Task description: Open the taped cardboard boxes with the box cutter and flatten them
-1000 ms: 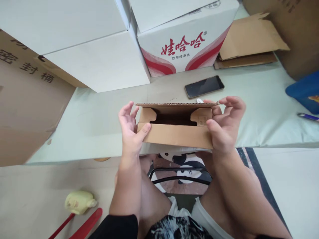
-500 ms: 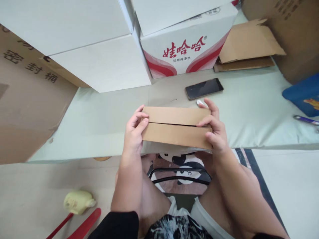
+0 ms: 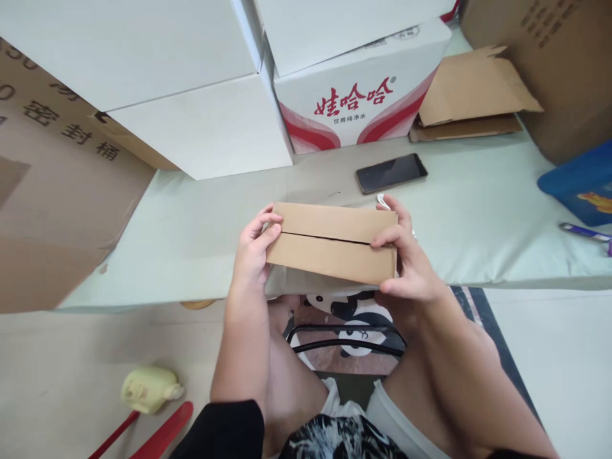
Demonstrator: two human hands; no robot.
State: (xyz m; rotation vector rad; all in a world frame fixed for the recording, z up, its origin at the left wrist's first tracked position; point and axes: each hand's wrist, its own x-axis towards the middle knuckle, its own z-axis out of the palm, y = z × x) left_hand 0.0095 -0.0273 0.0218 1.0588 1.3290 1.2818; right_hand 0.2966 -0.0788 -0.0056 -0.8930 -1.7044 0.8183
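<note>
The narrow brown cardboard box (image 3: 329, 250) is raised above the front edge of a desk draped in pale green cloth (image 3: 482, 204), ahead of the seated person's knees. A second ago its mouth gaped upward, with the far flap raised and two small end flaps showing inside; now the far panel lies folded over, and only a thin dark seam runs lengthwise across the top. As a judgement, the closing fold is nearly done, though the seam suggests the edge is not fully tucked.

The left hand (image 3: 252, 247) pinches the left end, thumb on top near the seam, fingers curled at the far corner. The right hand (image 3: 411, 264) has shifted since the last picture: its thumb has slid to the near right corner, while the index finger rests at the seam's right end, so this grip also pinches the box. Fingers beneath it are hidden.

Beyond the box lie a flat black smartphone (image 3: 392, 173) and, just beside the right fingers, a small white object (image 3: 382, 200).
</note>
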